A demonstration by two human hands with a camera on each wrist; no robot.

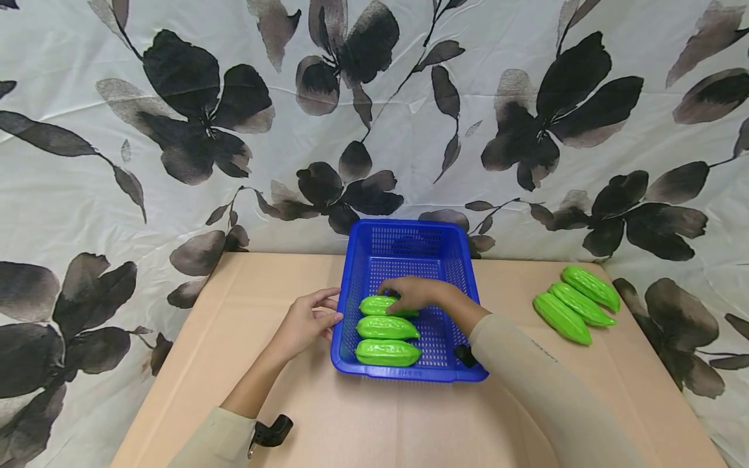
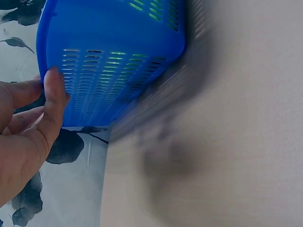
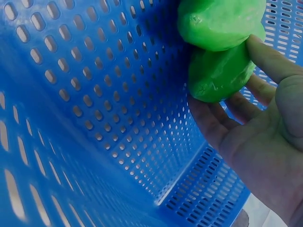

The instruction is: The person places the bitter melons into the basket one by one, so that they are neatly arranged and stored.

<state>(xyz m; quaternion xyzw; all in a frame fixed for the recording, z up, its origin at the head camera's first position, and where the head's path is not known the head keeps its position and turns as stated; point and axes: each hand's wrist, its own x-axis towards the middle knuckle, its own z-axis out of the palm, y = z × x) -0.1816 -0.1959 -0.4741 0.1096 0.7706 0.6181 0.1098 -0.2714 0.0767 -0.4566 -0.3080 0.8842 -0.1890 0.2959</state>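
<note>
A blue perforated plastic basket stands on the table. In it, several bright green ridged vegetables resembling bitter melons lie in a row across its left side: a near one, a middle one and a far one. My right hand reaches inside and grips the far vegetable. In the right wrist view, thumb and fingers curl around a green vegetable, with another against it. My left hand holds the basket's left rim; in the left wrist view one finger lies against the outer wall.
To the right on the tan table, more green vegetables lie side by side. A white cloth with dark flowers hangs behind the table. The basket's far end stands close to this cloth.
</note>
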